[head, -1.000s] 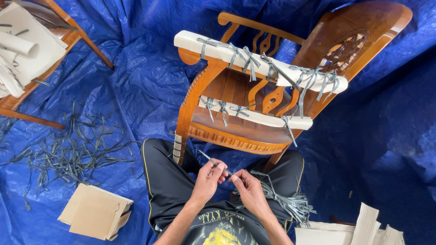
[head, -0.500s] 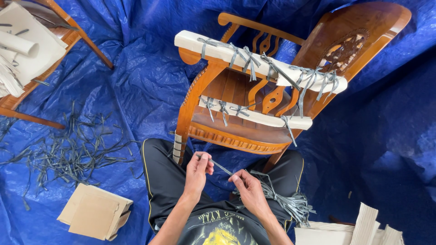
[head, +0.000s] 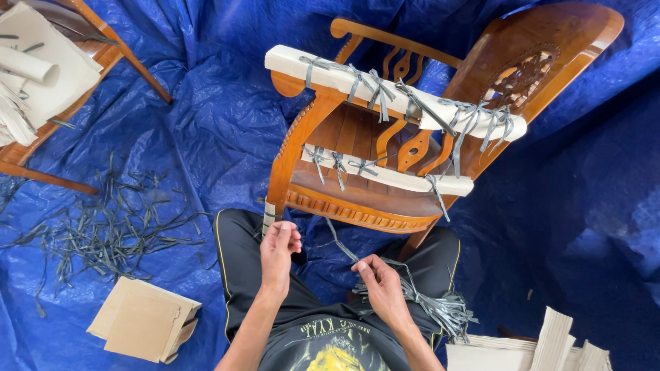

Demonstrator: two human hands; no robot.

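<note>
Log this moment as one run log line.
left hand: raised by chair leg | right hand: pinching grey strip | strip bundle: on lap | wooden chair: padded, tied

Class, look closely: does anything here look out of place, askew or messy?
Yes. The wooden chair lies tipped on its side on the blue sheet, and grey strips are strewn loose at left instead of bundled.

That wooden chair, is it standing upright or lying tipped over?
Tipped over. The wooden chair lies on the blue tarp, its carved backrest out to the right.
</note>
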